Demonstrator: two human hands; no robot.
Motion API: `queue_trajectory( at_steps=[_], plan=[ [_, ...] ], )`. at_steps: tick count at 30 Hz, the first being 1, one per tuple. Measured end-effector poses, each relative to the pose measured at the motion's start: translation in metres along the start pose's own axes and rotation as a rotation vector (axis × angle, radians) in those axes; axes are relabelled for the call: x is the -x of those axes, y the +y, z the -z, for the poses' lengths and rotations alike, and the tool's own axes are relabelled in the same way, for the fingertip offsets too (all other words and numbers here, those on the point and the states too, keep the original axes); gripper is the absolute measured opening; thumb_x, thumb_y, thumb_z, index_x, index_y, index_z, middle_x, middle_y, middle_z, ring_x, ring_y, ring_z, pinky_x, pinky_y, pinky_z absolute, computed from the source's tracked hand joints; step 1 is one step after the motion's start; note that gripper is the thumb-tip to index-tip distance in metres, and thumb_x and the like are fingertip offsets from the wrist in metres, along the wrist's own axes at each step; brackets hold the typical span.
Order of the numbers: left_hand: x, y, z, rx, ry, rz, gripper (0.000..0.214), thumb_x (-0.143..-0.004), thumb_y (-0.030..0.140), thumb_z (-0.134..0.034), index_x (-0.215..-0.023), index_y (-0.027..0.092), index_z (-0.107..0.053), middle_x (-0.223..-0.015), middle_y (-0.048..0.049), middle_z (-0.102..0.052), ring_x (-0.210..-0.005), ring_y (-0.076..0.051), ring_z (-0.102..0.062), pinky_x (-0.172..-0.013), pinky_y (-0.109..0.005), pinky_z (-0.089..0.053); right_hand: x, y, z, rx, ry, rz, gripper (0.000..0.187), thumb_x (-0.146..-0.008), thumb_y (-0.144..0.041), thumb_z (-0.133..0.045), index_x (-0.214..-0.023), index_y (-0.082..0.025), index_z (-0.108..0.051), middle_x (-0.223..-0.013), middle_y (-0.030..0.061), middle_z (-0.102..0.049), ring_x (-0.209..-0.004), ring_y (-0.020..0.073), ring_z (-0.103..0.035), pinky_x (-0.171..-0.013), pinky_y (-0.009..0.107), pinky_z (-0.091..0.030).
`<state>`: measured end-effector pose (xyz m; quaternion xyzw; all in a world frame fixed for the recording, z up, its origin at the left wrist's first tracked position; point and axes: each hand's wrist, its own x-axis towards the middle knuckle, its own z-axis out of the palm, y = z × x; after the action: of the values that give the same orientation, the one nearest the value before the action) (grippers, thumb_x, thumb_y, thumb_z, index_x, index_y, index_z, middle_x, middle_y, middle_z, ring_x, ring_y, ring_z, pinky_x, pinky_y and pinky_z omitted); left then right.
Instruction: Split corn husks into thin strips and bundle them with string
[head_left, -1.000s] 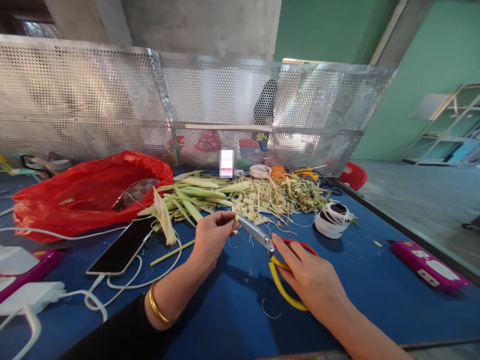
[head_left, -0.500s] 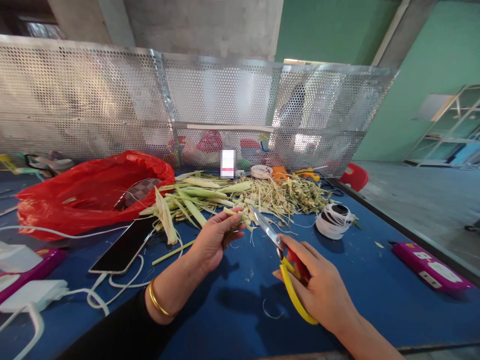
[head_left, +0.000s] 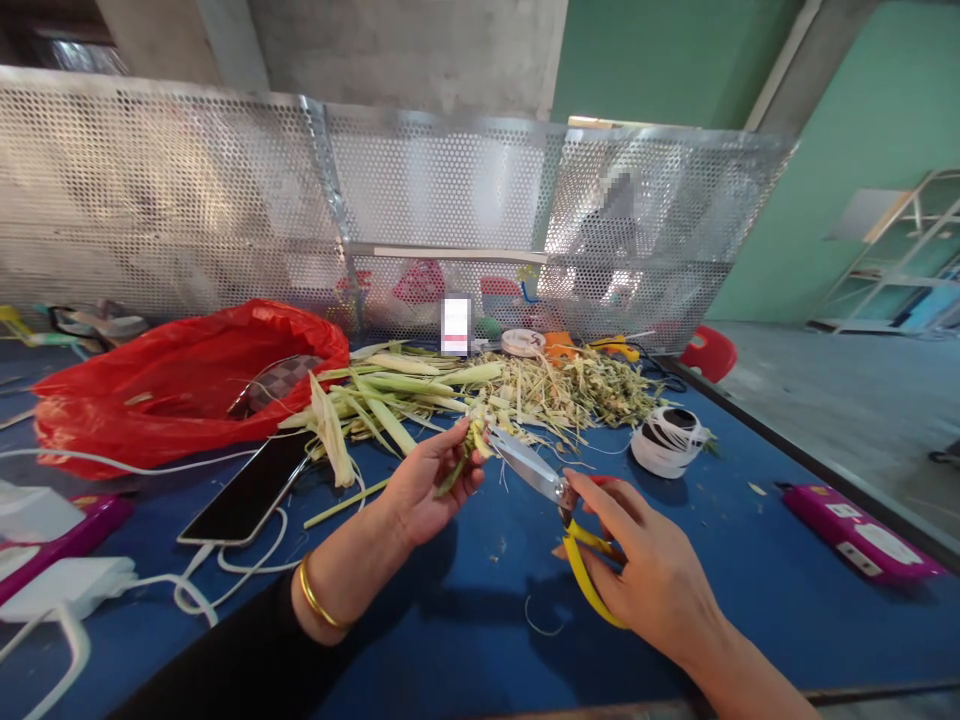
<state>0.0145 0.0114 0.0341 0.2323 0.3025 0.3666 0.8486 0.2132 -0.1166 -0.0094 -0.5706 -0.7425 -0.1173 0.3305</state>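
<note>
My left hand is closed around a small bundle of pale green plant husk, pinched between thumb and fingers above the blue table. In my right hand are scissors with yellow and red handles. Their blade tips point left and reach the husk bundle; whether they touch it I cannot tell. Just beyond lie long green husk leaves and, to their right, a heap of shredded dry strips. A roll of white string stands right of the scissors.
A red plastic bag is at the left, with a black phone and white cables before it. A purple pack lies at the right. Behind the table stands a perforated metal screen, with a person partly visible through it.
My left hand has turned, bringing more of the husk bundle into view. The scissors have shifted slightly left, their blades lying flatter and closer to the bundle.
</note>
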Motion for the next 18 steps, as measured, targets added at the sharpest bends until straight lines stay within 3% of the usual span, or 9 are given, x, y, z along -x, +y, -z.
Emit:
queue_trajectory(
  at_steps=[3, 18],
  plan=[
    [0.0001, -0.0016, 0.0005, -0.004, -0.028, 0.02, 0.018, -0.088, 0.022, -0.052, -0.076, 0.011, -0.06, -0.059, -0.0001, -0.057, -0.047, -0.007, -0.055, -0.043, -0.016, -0.048, -0.0007, -0.0004, -0.0004, 0.005, 0.017, 0.009, 0.049, -0.086, -0.028, -0.054, -0.132, -0.016, -0.046, -0.102, 0.0143, -0.061, -0.067, 0.0172, -0.061, -0.05, 0.026, -0.05],
    [0.001, -0.0071, 0.0022, -0.067, 0.064, 0.013, 0.012, -0.079, 0.024, -0.065, -0.074, 0.014, -0.061, -0.057, -0.0002, -0.059, -0.047, -0.009, -0.058, -0.047, -0.018, -0.05, -0.0059, -0.0043, -0.0001, 0.124, 0.004, 0.03, 0.049, -0.085, -0.027, -0.052, -0.132, -0.014, -0.048, -0.1, 0.0145, -0.06, -0.081, 0.0219, -0.062, -0.06, 0.03, -0.054]
  ],
)
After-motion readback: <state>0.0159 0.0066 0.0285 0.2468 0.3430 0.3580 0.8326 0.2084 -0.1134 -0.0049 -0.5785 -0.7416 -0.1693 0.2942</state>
